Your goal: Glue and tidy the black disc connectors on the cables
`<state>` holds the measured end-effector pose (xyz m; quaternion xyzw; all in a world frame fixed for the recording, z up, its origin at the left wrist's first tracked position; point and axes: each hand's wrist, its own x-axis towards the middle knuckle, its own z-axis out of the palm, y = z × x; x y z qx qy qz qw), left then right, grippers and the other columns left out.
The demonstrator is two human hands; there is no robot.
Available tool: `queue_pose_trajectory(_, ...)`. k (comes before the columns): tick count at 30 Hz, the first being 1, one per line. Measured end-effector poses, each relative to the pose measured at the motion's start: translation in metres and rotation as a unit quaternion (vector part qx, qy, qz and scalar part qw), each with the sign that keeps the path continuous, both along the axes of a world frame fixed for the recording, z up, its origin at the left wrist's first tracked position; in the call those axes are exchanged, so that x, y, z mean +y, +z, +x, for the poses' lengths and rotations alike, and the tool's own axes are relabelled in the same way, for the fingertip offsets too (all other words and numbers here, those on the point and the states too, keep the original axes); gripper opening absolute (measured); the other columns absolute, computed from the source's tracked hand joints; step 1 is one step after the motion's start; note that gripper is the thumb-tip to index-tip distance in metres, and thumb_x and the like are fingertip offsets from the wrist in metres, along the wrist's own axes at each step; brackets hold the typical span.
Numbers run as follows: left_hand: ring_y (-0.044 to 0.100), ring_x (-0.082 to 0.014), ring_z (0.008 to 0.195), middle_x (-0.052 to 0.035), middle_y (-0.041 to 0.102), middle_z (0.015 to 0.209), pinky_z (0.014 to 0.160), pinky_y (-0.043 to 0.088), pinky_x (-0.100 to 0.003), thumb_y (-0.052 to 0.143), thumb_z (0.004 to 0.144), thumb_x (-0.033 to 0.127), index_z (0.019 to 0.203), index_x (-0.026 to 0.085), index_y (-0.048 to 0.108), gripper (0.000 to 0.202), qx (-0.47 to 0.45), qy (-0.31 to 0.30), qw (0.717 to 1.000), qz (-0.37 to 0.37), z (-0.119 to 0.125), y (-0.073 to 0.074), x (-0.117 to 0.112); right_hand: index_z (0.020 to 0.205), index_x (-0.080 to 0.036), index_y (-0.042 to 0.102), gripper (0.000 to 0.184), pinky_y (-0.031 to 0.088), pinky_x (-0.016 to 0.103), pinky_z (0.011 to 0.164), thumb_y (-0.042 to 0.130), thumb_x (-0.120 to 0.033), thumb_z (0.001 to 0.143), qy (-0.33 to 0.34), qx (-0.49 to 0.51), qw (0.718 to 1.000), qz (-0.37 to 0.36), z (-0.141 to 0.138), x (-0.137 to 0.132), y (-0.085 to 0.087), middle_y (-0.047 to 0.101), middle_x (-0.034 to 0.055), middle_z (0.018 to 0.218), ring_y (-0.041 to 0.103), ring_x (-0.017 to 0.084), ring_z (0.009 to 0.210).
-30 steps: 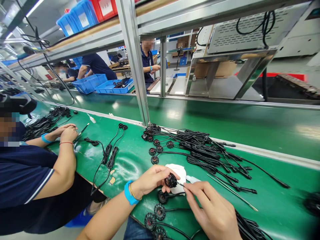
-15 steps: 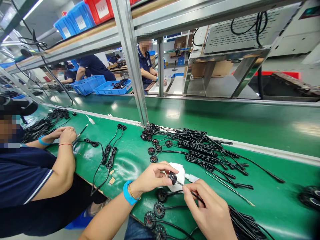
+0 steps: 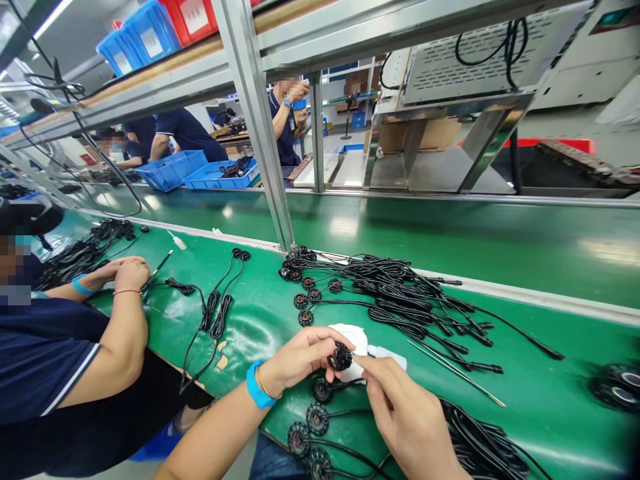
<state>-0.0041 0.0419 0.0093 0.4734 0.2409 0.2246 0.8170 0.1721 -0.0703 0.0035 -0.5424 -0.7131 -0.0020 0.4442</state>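
Observation:
My left hand [image 3: 305, 357], with a blue wristband, pinches a small round black cable end piece [image 3: 339, 357] between thumb and fingers. Its open side is turned partly upward. My right hand [image 3: 400, 403] is closed, the index fingertip close to the right side of that piece; what the fingers pinch is hidden. Under the hands lies a crumpled white tissue [image 3: 353, 333], with a small white bottle [image 3: 393, 357] beside it. Several similar black discs on cables, such as this disc [image 3: 317, 419], lie below my left hand.
Bundled black cables [image 3: 400, 290] cover the bench [image 3: 550, 300] ahead. A thin metal rod [image 3: 457, 373] lies on the right. At left sits a co-worker [image 3: 45, 353], hands on a cable. A metal post [image 3: 257, 127] rises ahead, near blue bins [image 3: 173, 170].
My left hand has turned the round end piece so more of its face shows. My right hand has moved slightly left and up, its index finger straighter. A person at the back has raised their hands.

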Motion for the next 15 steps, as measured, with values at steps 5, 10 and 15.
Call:
queue_pose_trajectory(5, 0.064, -0.0119, 0.058, -0.007, 0.066, 0.073, 0.048, 0.051, -0.017, 0.075, 0.08, 0.055, 0.104, 0.01, 0.076, 0.052, 0.002, 0.005, 1.0, -0.02, 0.0004, -0.0021, 0.001, 0.125, -0.022, 0.059, 0.036, 0.046, 0.017, 0.059, 0.04, -0.007, 0.098, 0.04, -0.022, 0.999, -0.023, 0.0013, 0.0023, -0.0042, 0.062, 0.001, 0.086, 0.059, 0.007, 0.064)
queue_pose_trajectory(10, 0.064, -0.0109, 0.058, -0.0063, 0.068, 0.074, 0.05, 0.051, -0.017, 0.076, 0.081, 0.052, 0.107, 0.011, 0.076, 0.049, 0.003, 0.016, 1.0, -0.006, 0.0004, -0.0024, 0.0003, 0.116, -0.022, 0.061, 0.031, 0.045, 0.019, 0.058, 0.04, -0.008, 0.098, 0.024, -0.048, 0.998, -0.022, 0.0006, 0.0047, -0.0027, 0.062, 0.0009, 0.084, 0.06, 0.009, 0.063)
queue_pose_trajectory(15, 0.064, -0.011, 0.057, -0.006, 0.068, 0.076, 0.049, 0.051, -0.018, 0.077, 0.078, 0.053, 0.105, 0.011, 0.076, 0.05, 0.0, 0.02, 1.0, -0.011, 0.0011, -0.0003, -0.0003, 0.12, -0.02, 0.058, 0.03, 0.048, 0.02, 0.064, 0.043, -0.009, 0.097, 0.025, -0.006, 1.0, -0.014, -0.001, 0.0044, -0.0034, 0.065, 0.0012, 0.087, 0.064, 0.01, 0.069)
